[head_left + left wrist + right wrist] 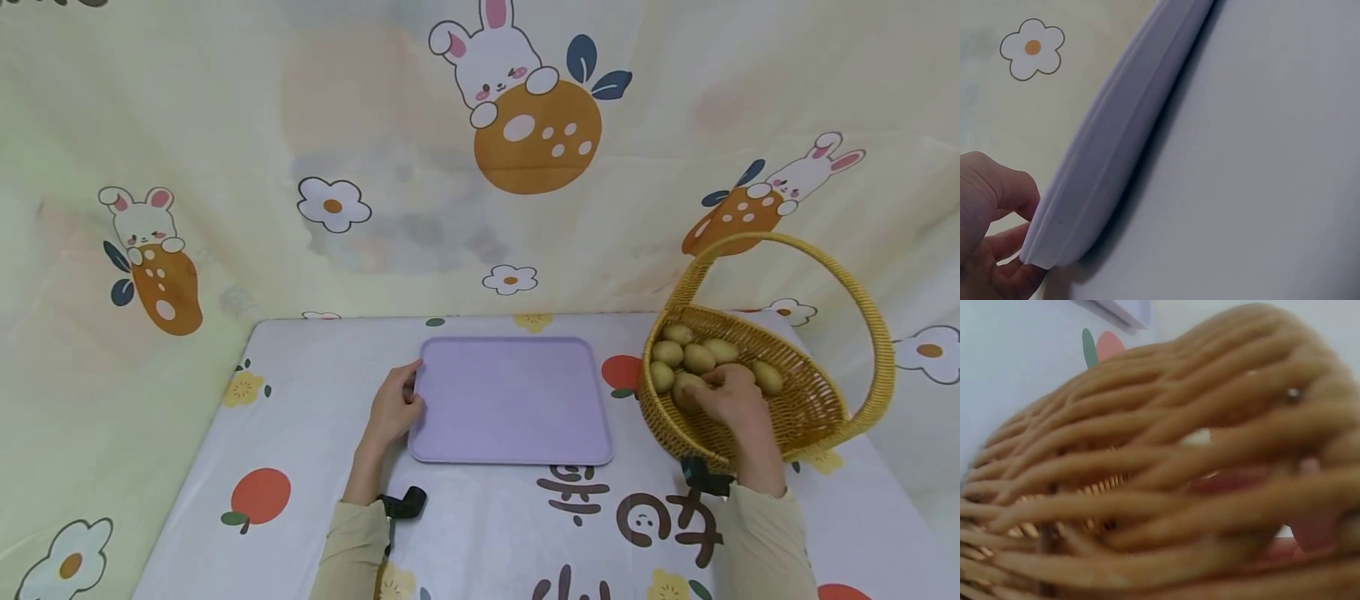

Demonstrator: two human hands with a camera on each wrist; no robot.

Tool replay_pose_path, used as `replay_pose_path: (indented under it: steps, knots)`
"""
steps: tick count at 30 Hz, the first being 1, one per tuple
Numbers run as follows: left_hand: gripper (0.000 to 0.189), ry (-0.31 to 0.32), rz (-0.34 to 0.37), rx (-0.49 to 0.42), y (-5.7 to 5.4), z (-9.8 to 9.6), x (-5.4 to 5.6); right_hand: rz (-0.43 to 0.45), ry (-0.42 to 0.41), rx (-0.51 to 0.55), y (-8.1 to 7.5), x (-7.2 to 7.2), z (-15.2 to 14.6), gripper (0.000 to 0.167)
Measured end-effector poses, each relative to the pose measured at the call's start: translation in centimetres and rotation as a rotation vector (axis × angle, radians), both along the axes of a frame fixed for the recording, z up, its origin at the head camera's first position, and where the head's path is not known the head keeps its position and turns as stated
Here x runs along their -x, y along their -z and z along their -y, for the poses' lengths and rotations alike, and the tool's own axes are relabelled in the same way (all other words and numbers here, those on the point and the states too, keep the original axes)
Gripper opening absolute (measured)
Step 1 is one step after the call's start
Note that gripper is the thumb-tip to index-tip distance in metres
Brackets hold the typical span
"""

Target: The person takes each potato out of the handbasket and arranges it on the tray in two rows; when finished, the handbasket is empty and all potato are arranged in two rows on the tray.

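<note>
A purple tray (pixel 510 400) lies flat on the table, with nothing on it. My left hand (pixel 393 408) holds its left edge, and the left wrist view shows the fingers (pixel 1013 194) against the rim. At the right stands a yellow woven basket (pixel 813 400) with a tall handle, holding several potatoes (pixel 699 358). Inside it, my right hand (pixel 738 404) grips a potato (pixel 684 390) near the front left. The palm side is hidden in the head view. In the right wrist view the basket wall (pixel 1147 444) covers most of that hand.
A patterned cloth (pixel 315 450) covers the table. Behind it hangs a printed curtain (pixel 405 167) with rabbits and flowers. The basket handle (pixel 873 333) arches over the basket's right side. Dark wrist cameras (pixel 405 502) sit on both wrists.
</note>
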State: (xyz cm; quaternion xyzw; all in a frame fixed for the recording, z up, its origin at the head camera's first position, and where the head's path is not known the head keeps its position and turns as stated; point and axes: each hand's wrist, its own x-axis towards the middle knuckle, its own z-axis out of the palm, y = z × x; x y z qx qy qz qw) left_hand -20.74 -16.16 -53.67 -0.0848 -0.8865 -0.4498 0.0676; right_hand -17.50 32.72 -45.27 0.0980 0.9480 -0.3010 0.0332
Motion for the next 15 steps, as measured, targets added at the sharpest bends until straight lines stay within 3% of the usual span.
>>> replay_pose_path:
  steps: [5,11,15]
  knots:
    - [0.060,-0.013,0.011,0.008,0.0,-0.1,0.0,-0.024,0.035,0.041,0.0,-0.3,0.1,0.040]
    - [0.059,-0.017,0.025,0.010,-0.2,-0.2,-0.2,-0.027,0.027,0.099,-1.4,-1.2,0.2,0.054]
    - [0.058,-0.017,0.027,0.012,-0.3,-0.1,-0.2,0.007,0.048,0.191,-2.0,-1.6,0.7,0.063]
